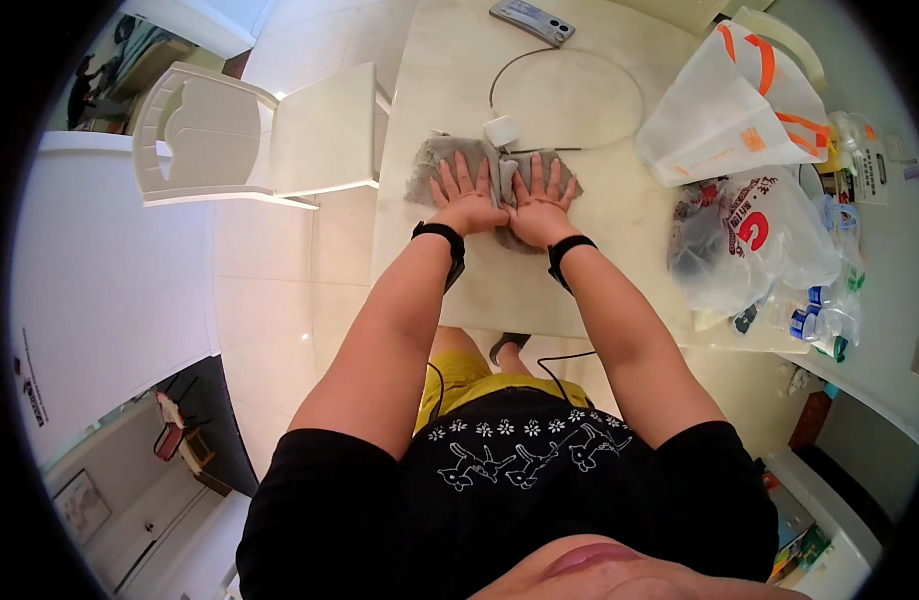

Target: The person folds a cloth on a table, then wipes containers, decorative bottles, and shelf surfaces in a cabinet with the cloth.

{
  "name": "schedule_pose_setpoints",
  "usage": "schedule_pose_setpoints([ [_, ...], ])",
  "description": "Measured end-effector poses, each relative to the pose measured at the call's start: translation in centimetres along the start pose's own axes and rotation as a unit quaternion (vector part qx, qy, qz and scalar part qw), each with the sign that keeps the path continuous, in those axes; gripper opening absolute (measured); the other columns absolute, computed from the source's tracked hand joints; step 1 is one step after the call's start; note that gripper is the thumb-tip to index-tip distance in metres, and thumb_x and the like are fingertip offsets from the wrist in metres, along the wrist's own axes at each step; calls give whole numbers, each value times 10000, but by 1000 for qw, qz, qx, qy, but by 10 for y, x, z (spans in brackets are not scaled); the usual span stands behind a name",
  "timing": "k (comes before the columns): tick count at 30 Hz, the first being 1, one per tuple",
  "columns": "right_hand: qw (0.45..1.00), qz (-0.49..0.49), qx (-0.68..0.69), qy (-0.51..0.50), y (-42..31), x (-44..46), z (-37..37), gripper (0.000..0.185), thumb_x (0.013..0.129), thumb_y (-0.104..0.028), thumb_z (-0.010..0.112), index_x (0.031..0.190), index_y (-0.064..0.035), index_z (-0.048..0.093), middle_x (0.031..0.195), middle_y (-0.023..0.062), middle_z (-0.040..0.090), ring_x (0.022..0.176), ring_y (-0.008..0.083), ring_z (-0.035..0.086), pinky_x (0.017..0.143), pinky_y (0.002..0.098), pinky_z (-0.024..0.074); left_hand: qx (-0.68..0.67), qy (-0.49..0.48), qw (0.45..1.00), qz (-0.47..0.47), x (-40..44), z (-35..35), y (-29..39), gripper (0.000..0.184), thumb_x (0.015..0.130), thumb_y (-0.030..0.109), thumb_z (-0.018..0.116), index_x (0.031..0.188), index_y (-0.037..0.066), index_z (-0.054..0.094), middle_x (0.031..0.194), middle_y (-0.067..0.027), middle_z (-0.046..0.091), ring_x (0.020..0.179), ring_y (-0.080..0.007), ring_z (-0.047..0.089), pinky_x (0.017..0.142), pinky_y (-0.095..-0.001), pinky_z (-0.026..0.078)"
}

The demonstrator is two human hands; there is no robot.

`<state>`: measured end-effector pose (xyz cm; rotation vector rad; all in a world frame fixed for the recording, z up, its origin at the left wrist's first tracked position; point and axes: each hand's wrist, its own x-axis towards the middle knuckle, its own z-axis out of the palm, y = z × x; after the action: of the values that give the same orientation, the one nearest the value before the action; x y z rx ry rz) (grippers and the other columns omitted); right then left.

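Note:
A grey cloth (pixel 429 165) lies bunched on the pale tabletop, with a fold standing up along its middle. Both of my hands press down on it side by side. My left hand (pixel 466 200) rests flat on the left part, fingers spread and pointing away from me. On the right part lies my right hand (pixel 541 208), its fingers also spread. The thumbs nearly meet over the middle fold. Just beyond the cloth sits a white charger plug (pixel 500 130), whose cable (pixel 494 85) loops across the table. Each wrist wears a black band.
A phone (pixel 532 20) lies at the table's far edge. On the right stand a white bag with orange marks (pixel 719 110) and a plastic bag with red print (pixel 749 240), with several bottles (pixel 809 320) nearby. A white chair (pixel 324 130) is at the left.

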<state>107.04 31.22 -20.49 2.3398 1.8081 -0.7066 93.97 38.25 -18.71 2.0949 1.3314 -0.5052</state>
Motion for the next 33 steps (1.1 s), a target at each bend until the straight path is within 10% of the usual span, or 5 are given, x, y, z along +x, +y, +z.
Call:
schedule_pose_setpoints([
  [13, 999, 25, 6, 32, 3, -47, 22, 715, 958, -571, 402, 1573, -241, 245, 1661, 101, -57, 1502, 396, -125, 1126, 642, -137, 39, 118, 990, 71, -35, 52, -11, 926, 833, 552, 532, 1585, 145, 176, 1642, -195, -78, 1484, -421, -183, 1151, -573, -137],
  [33, 994, 80, 61, -31, 67, -178, 39, 895, 863, -718, 486, 1587, -326, 134, 1653, 106, -110, 1493, 405, -159, 1110, 686, -122, 92, -104, 989, -52, -138, 103, 57, 1214, 768, 846, 476, 1581, 137, -80, 1583, -277, -227, 1439, -488, -249, 1123, -632, -119],
])
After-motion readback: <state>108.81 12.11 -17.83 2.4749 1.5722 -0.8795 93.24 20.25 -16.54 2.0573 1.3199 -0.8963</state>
